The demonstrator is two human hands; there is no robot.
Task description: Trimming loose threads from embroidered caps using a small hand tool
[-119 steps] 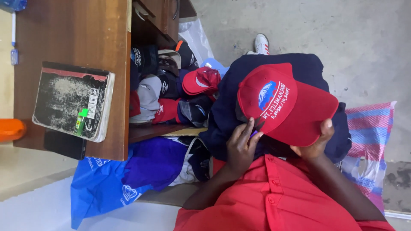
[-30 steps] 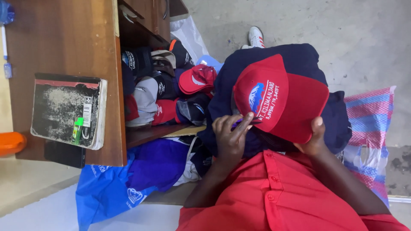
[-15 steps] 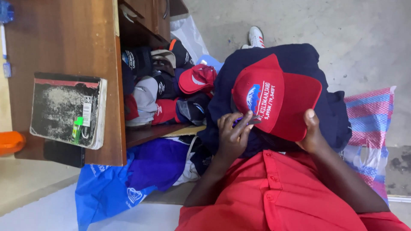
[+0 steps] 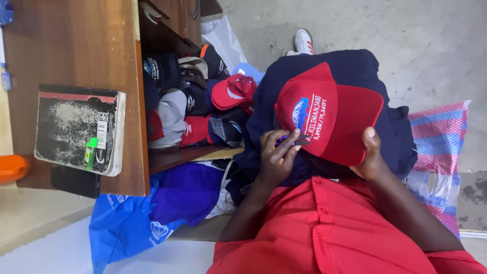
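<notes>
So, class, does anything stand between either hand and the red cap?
Nothing visible does. The right hand grips the red cap by its brim. The left hand presses a small purple thing against the cap's lower edge.

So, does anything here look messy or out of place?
Yes: the caps under the wooden desk are crammed in a jumbled heap, and the notebook on the desk has a badly worn, scuffed cover.

Grey concrete floor (image 4: 385,35) beyond the hands, evenly lit; brown wooden desk (image 4: 76,45) well to their left, its open shelf (image 4: 187,152) stuffed with caps; pale tiled floor strip (image 4: 40,238) below the desk.
</notes>
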